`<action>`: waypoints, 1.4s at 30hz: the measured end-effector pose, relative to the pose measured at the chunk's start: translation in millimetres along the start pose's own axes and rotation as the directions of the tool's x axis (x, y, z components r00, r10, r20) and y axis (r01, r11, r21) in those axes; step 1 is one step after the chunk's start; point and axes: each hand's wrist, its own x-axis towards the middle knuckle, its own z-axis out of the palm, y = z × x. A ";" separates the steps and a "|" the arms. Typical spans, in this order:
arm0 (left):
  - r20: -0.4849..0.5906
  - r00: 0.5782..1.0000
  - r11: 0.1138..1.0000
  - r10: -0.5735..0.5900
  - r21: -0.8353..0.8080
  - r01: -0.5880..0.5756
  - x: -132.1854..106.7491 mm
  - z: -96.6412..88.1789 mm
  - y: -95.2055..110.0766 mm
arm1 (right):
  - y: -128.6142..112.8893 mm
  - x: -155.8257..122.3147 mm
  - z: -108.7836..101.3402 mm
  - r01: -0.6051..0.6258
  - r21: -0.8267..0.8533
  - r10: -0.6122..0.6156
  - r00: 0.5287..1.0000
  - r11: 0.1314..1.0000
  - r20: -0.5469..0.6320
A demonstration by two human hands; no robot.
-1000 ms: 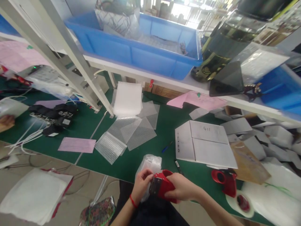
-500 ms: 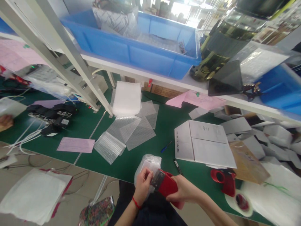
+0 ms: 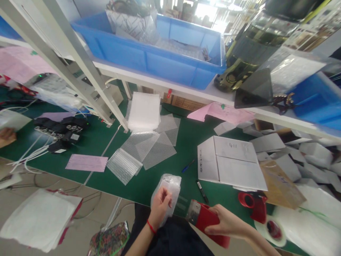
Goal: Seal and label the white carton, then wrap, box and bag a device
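Observation:
A bubble-wrapped package (image 3: pixel 173 185) lies at the front edge of the green table. My left hand (image 3: pixel 160 204), with a red cord at the wrist, is closed with curled fingers over this package, pressing on its upper face. To its right, my right hand (image 3: pixel 222 222) grips a red tape dispenser (image 3: pixel 206 220) with a metal front. A strip of clear tape (image 3: pixel 182 203) seems to stretch between the dispenser and the package. Just beyond the dispenser lies a black marker (image 3: pixel 201 191), and a blue pen (image 3: pixel 188 166) is farther back.
Bubble-wrap sheets (image 3: pixel 125 167) and a white foam stack (image 3: pixel 144 110) lie behind left. A white box (image 3: pixel 234 160) sits right, near a second red dispenser (image 3: pixel 253 206) and tape roll (image 3: pixel 274 229). A shelf with a blue bin (image 3: pixel 160 58) overhangs. Another person's hand (image 3: pixel 6 137) is far left.
My right hand has drawn the red tape dispenser away from the package, to the right. My left hand has stayed over the package, and clear tape now shows in the gap.

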 end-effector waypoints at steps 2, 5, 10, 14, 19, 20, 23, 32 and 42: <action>-0.031 1.000 1.000 0.001 -0.009 -0.001 -1.0 0.8 -0.8 | -0.9 5.3 4.6 0.043 0.023 -0.043 0.999 0.999 -0.007; -0.142 0.990 1.000 0.008 0.004 -0.008 -3.1 -0.4 -4.1 | -5.0 17.9 11.0 0.114 0.037 -0.113 0.993 0.993 -0.017; -0.292 0.956 0.999 0.034 0.048 -0.021 -2.5 -1.7 -11.5 | -7.0 33.7 17.3 0.121 0.076 -0.121 0.993 0.990 -0.002; -0.357 0.933 0.995 0.043 0.095 -0.010 0.3 -1.2 -15.0 | -4.9 44.8 23.4 0.077 0.051 -0.076 0.997 0.996 -0.016; -0.422 0.903 0.978 0.083 0.209 0.008 2.9 3.7 -16.5 | -5.2 57.0 29.7 0.059 -0.028 -0.061 0.995 0.998 -0.083; -0.425 0.901 0.973 0.090 0.231 0.012 2.9 5.2 -16.2 | -6.0 58.0 29.8 0.041 -0.026 -0.043 0.995 0.999 -0.086; -0.406 0.908 0.961 0.103 0.277 0.015 1.2 6.9 -12.4 | -9.0 58.4 28.1 -0.041 -0.044 0.037 0.995 0.998 -0.096; -0.237 0.965 0.697 0.112 0.711 0.093 1.9 -22.5 9.9 | -15.1 58.2 21.2 -0.158 -0.133 0.138 0.980 0.979 -0.146; -0.244 0.969 0.343 0.030 0.913 0.219 -0.6 -25.8 41.0 | -27.3 59.2 24.2 -0.098 -0.198 0.068 0.986 0.975 -0.153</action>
